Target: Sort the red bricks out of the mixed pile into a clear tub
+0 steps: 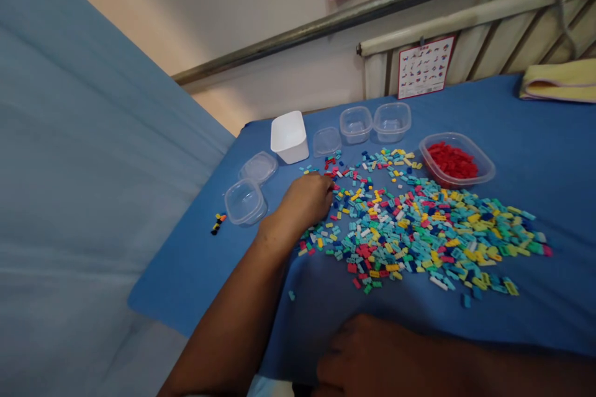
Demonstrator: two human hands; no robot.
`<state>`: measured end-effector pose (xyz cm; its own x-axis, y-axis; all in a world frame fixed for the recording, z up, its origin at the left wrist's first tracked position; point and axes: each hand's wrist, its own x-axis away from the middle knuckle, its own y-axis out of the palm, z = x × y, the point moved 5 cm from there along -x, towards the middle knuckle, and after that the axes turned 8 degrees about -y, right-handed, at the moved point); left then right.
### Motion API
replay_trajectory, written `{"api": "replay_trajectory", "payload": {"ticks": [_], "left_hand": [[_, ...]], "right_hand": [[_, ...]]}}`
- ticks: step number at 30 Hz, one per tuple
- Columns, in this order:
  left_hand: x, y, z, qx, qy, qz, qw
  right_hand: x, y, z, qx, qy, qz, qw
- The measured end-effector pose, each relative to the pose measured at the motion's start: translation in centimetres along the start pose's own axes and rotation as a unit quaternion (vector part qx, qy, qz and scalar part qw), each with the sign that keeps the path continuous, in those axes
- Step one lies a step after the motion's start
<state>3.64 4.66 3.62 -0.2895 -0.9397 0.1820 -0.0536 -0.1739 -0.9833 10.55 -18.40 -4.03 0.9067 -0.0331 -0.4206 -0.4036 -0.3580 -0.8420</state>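
My left hand (310,198) rests at the left edge of a wide spread of small plastic building bricks (395,229). Its fingers are curled down among the bricks near a few red ones (331,172), and the fingertips are hidden, so what they hold cannot be made out. Close to the table's front edge, in shadow, lies my right hand (367,347) with its fingers bent inward; whatever may be inside is hidden. A clear tub (487,169) full of red bricks (451,160) stands beyond the spread on the right.
Behind the bricks are two clear tubs (356,124), a clear lid (326,141) and a white box (289,136). Left of my hand sit another clear tub (244,201), its lid (259,167) and a small brick figure (218,224). A yellow cloth (559,82) lies far right.
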Motion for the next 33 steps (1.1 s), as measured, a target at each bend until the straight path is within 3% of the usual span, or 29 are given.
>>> {"api": "replay_trajectory", "payload": {"ticks": [8,14,17,19,22,25,29,33], "left_hand": [[0.3,-0.2,-0.2,-0.013,0.002,-0.008,1.0],[-0.4,0.1,-0.4,0.006,0.026,0.005,1.0],[-0.1,-0.5,-0.9,0.06,0.029,0.022,0.998],[0.2,-1.2,-1.7,0.153,0.011,0.021,0.988],[0.5,-1.4,-3.2,0.361,-0.04,-0.016,0.931],[0.1,-0.5,-4.3,0.536,-0.088,-0.056,0.838],[-0.9,0.7,-5.0,0.673,-0.128,-0.053,0.726],[-1.1,1.2,-4.3,0.709,-0.122,-0.073,0.691]], "right_hand": [[0.3,0.5,0.0,0.002,0.002,0.012,1.0],[0.0,-0.5,-0.1,-0.025,0.004,0.009,1.0],[0.1,-0.4,-0.1,-0.029,0.004,0.006,1.0],[0.2,-0.1,0.0,-0.021,0.001,0.006,1.0],[0.3,0.2,0.0,-0.012,-0.001,0.02,1.0],[0.2,0.1,-0.1,-0.012,-0.004,0.028,1.0],[0.1,0.1,0.0,-0.02,-0.002,0.014,1.0],[0.1,0.4,0.4,-0.055,0.012,-0.002,0.998]]}}
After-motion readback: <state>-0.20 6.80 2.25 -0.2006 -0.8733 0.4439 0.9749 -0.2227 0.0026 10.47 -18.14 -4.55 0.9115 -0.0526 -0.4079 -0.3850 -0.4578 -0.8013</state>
